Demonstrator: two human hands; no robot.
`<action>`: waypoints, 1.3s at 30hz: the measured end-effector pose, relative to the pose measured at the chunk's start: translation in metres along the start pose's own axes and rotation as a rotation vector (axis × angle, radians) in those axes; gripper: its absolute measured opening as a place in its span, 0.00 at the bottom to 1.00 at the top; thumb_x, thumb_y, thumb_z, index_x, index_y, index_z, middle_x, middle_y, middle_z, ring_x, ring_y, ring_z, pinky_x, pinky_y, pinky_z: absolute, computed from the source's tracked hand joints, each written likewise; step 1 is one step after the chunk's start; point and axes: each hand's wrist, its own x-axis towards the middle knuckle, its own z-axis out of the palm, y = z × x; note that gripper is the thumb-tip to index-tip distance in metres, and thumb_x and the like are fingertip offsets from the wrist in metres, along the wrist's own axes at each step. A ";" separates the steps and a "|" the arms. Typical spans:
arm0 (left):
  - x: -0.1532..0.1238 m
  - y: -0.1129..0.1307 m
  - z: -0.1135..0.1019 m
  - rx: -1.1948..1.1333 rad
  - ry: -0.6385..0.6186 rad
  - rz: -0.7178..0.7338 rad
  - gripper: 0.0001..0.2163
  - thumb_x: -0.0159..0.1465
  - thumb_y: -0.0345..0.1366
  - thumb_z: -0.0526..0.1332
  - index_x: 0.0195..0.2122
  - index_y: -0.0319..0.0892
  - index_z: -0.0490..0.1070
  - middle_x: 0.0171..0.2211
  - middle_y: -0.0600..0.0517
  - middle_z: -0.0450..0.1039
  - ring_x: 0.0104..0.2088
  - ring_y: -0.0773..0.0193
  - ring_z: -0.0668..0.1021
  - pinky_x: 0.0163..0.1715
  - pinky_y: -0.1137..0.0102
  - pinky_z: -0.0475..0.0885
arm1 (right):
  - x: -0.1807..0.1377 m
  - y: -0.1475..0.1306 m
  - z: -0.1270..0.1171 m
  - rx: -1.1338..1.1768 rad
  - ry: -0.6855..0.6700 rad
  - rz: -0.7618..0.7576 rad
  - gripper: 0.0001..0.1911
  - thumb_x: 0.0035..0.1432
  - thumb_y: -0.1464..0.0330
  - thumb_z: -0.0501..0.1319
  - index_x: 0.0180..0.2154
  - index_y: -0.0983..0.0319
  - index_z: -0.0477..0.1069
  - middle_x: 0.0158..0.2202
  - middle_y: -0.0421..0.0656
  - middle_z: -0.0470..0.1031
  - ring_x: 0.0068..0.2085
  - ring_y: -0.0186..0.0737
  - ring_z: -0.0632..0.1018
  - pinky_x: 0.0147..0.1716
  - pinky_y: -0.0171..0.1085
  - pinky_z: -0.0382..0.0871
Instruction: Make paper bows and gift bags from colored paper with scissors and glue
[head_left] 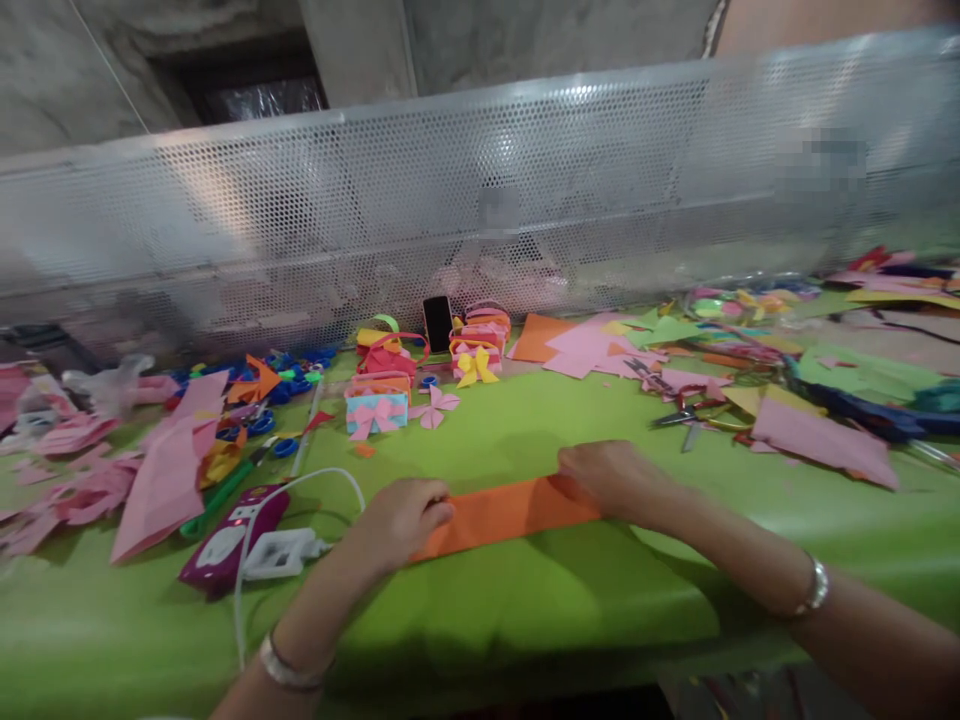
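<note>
A long folded strip of orange paper (504,512) lies flat on the green table (525,610) in front of me. My left hand (401,520) presses down on its left end with the fingers curled over the paper. My right hand (607,477) rests on the right end, fingers bent and pushing on the strip. Both wrists wear a bracelet.
Small paper gift boxes with bows (377,405) and a dark phone (437,322) stand behind. Scissors (686,415) and loose pink, orange and green sheets (821,440) lie right. Pink cuttings (161,470), blue rings and a purple device with a white cable (232,535) lie left. A perforated metal screen (480,200) closes the back.
</note>
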 end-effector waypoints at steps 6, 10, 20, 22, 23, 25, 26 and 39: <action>0.005 0.006 0.014 0.147 0.094 -0.031 0.13 0.62 0.33 0.53 0.47 0.41 0.69 0.44 0.44 0.73 0.46 0.55 0.73 0.44 0.62 0.67 | -0.002 0.003 0.011 -0.080 0.029 -0.003 0.11 0.59 0.78 0.50 0.36 0.66 0.70 0.29 0.50 0.76 0.30 0.44 0.77 0.28 0.37 0.62; 0.000 0.012 0.024 0.246 0.113 0.178 0.20 0.64 0.27 0.49 0.54 0.54 0.64 0.59 0.48 0.62 0.60 0.54 0.61 0.57 0.51 0.55 | -0.003 0.004 0.012 -0.102 0.048 -0.046 0.11 0.59 0.78 0.51 0.37 0.67 0.70 0.31 0.51 0.75 0.33 0.47 0.77 0.31 0.41 0.65; 0.007 -0.004 0.037 -0.076 -0.032 0.248 0.22 0.64 0.30 0.45 0.60 0.49 0.57 0.63 0.50 0.53 0.62 0.62 0.58 0.60 0.56 0.53 | -0.026 -0.077 0.004 0.362 0.172 -0.330 0.43 0.59 0.47 0.46 0.63 0.72 0.45 0.65 0.56 0.43 0.65 0.48 0.46 0.62 0.45 0.45; 0.009 -0.008 0.038 -0.077 -0.057 0.253 0.23 0.64 0.29 0.46 0.60 0.51 0.55 0.64 0.52 0.51 0.63 0.62 0.56 0.60 0.56 0.53 | -0.031 -0.073 0.009 0.386 0.132 -0.265 0.43 0.59 0.47 0.44 0.63 0.73 0.45 0.65 0.57 0.42 0.65 0.48 0.44 0.63 0.46 0.43; 0.010 -0.009 0.037 -0.068 -0.076 0.262 0.24 0.63 0.28 0.46 0.60 0.53 0.55 0.64 0.53 0.50 0.63 0.62 0.55 0.60 0.56 0.52 | -0.035 -0.065 0.013 0.373 0.116 -0.203 0.42 0.60 0.48 0.43 0.63 0.73 0.47 0.65 0.58 0.43 0.65 0.49 0.45 0.63 0.48 0.43; 0.010 -0.009 0.035 -0.049 -0.101 0.275 0.26 0.62 0.25 0.44 0.59 0.55 0.56 0.64 0.56 0.48 0.64 0.62 0.53 0.60 0.56 0.51 | -0.048 -0.039 0.023 0.321 0.106 -0.079 0.38 0.62 0.50 0.44 0.62 0.71 0.49 0.64 0.56 0.46 0.65 0.49 0.48 0.62 0.50 0.47; 0.010 -0.008 0.034 -0.042 -0.105 0.272 0.27 0.61 0.24 0.43 0.59 0.55 0.57 0.64 0.56 0.48 0.64 0.62 0.52 0.60 0.56 0.51 | -0.056 -0.024 0.029 0.286 0.109 -0.023 0.35 0.63 0.52 0.44 0.62 0.70 0.50 0.64 0.55 0.47 0.64 0.48 0.50 0.61 0.50 0.48; 0.010 -0.019 0.037 -0.051 -0.031 0.345 0.30 0.58 0.22 0.47 0.59 0.58 0.56 0.64 0.58 0.49 0.63 0.61 0.55 0.59 0.55 0.54 | -0.048 -0.034 0.020 0.234 0.193 -0.048 0.34 0.62 0.52 0.47 0.60 0.69 0.55 0.63 0.54 0.52 0.64 0.48 0.53 0.60 0.49 0.53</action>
